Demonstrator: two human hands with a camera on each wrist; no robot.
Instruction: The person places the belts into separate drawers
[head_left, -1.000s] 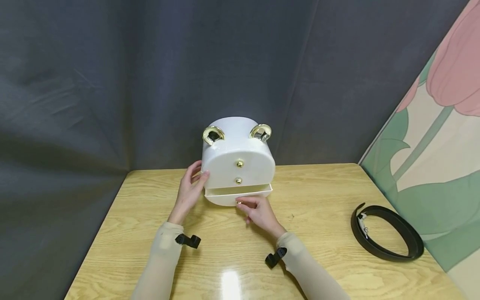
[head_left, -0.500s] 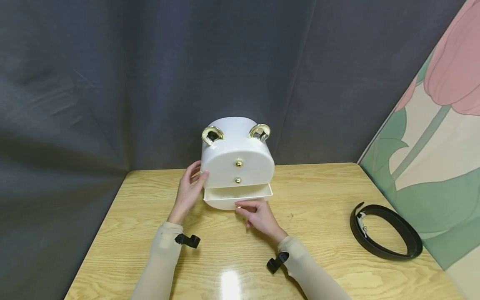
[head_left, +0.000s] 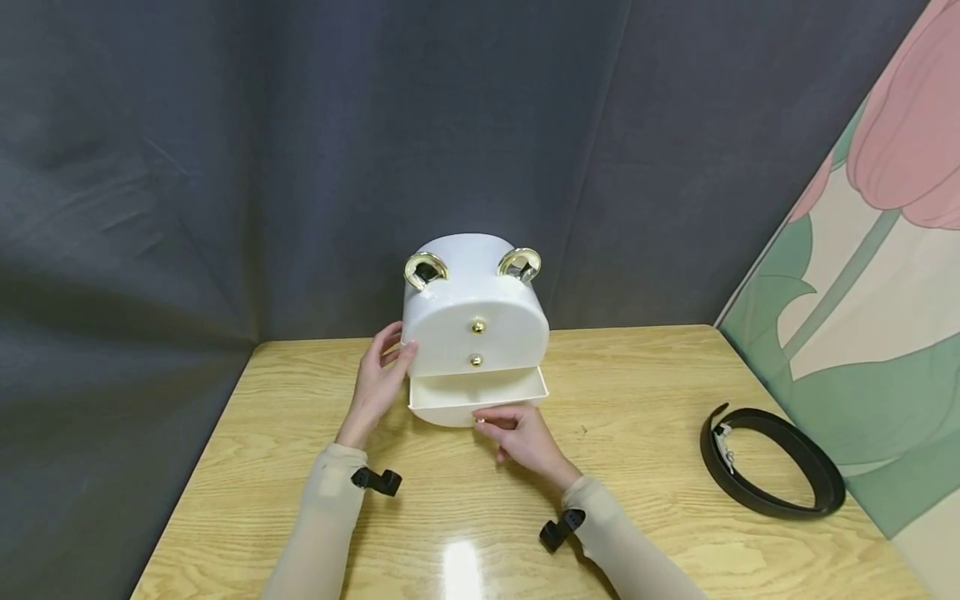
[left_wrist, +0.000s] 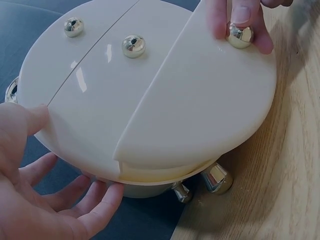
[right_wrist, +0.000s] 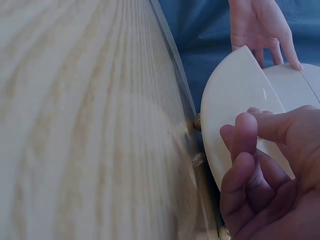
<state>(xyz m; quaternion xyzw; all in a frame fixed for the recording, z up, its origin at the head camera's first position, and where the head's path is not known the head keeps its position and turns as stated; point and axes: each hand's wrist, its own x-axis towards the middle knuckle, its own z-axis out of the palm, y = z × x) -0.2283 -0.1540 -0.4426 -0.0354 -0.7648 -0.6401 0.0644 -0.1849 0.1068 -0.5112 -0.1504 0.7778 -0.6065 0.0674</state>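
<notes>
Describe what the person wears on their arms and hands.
The left hand and right hand are bare, with no glove or ring showing. Pale cream long sleeves reach the wrists. Each wrist bears a small black device, one on the left, one on the right. No cables show.

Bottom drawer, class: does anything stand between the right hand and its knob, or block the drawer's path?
Nothing visible does: the right hand pinches the knob, and no loose thing shows on the table in front of the open drawer. The belt lies off to the right.
</notes>
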